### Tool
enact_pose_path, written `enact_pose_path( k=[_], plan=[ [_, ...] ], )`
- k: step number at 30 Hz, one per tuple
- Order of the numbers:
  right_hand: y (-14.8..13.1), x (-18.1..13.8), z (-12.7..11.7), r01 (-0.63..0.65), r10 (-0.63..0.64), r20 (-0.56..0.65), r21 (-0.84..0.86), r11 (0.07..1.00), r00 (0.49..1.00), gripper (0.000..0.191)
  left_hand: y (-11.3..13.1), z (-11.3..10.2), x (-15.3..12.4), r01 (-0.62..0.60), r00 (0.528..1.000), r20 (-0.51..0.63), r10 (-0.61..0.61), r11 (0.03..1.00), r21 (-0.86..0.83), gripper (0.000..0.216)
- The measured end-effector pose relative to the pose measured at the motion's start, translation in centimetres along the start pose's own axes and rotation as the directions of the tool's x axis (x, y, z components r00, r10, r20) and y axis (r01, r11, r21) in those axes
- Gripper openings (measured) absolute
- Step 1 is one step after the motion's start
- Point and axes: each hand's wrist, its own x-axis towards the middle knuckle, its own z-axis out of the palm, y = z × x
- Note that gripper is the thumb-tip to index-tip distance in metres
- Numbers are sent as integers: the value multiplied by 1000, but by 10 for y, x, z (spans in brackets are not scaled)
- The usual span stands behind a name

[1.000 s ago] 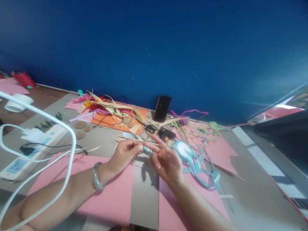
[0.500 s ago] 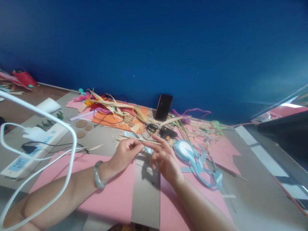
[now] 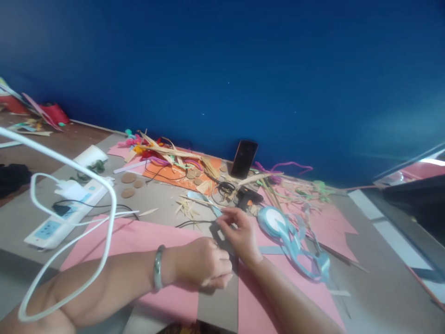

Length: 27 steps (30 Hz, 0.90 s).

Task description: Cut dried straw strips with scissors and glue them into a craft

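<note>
My left hand (image 3: pixel 206 266) rests low on the table near the edge of a pink paper sheet (image 3: pixel 139 241), fingers curled in a loose fist; nothing shows in it. A grey-green bangle (image 3: pixel 158 273) sits on that wrist. My right hand (image 3: pixel 238 232) is further out, its fingertips pinched on a light blue ribbon strip (image 3: pixel 214 209). Just right of it lies a roll of light blue ribbon (image 3: pixel 272 219) with loose loops trailing right.
A white power strip (image 3: pixel 66 213) with plugs and a white cable (image 3: pixel 104 222) lies at left. A black phone (image 3: pixel 245 159) leans on the blue wall. Orange paper (image 3: pixel 167 175), straw strips, cardboard discs, a black glue gun (image 3: pixel 248 195) and pipe cleaners clutter the back.
My left hand has let go of the ribbon piece and dropped back toward me, curling shut. My right hand closed its fingers on the ribbon. The view shifted slightly left.
</note>
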Motion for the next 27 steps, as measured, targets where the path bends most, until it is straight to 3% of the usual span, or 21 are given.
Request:
enact_pose_path(
  k=[6, 13, 15, 17, 20, 27],
  plan=[
    [-24, -1, -11, 118, -129, -90, -126, 985, 987, 16, -6, -3, 1, 49, 996, -81, -37, 988, 148, 31],
    [-48, 9, -39, 208, -257, -231, -216, 954, 938, 15, -10, -7, 1, 3, 1000, -7, -2, 982, 188, 21],
    [-53, 23, -46, 203, -271, -153, -356, 912, 950, 15, -10, -9, 2, -21, 1000, 14, 19, 981, 192, 20],
    [-55, 38, -52, 206, -203, 53, -434, 877, 978, 16, -9, -9, 2, -32, 999, 27, 28, 979, 202, 19],
    [-52, 56, -61, 239, -85, 292, -547, 802, 953, 14, -9, -8, 2, -19, 999, 29, 13, 978, 208, 19],
    [-42, 61, -62, 359, -7, 441, -721, 593, 898, 13, -11, -8, 2, -20, 1000, 20, 16, 980, 198, 19]
  ],
)
